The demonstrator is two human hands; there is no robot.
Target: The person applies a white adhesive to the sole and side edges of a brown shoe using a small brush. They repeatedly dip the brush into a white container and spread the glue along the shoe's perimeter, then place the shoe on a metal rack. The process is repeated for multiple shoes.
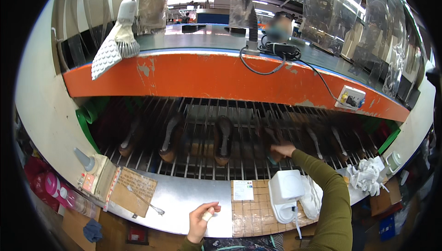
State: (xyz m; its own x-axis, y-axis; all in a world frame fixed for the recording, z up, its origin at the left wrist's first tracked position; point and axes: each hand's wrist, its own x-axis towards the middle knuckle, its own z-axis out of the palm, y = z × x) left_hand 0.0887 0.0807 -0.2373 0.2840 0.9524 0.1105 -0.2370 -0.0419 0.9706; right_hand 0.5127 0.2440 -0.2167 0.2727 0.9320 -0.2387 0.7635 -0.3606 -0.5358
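Note:
My right hand [283, 150] reaches over the metal rods, its fingers closed round the near end of a dark brown shoe [268, 137]. That shoe is slightly blurred, and the hand partly hides it. Above the bare metal part of the front ledge, my left hand [200, 219] is held with fingers loosely bent and apart. A pale wrap or cover [207, 215] shows on its thumb, and I see nothing gripped. Left of the right hand, another shoe [223, 140] lies on the rods with a greyish strip along its middle. A similar brown shoe [170, 138] lies farther left.
An orange beam [207, 76] crosses above the rods [198, 159]. On the ledge are a white dispenser-like device [286, 189], white gloves [366, 175], a cardboard sheet [142, 189] with a thin brush [147, 200], and a beige pot [96, 175]. A lamp [123, 39] hangs at upper left.

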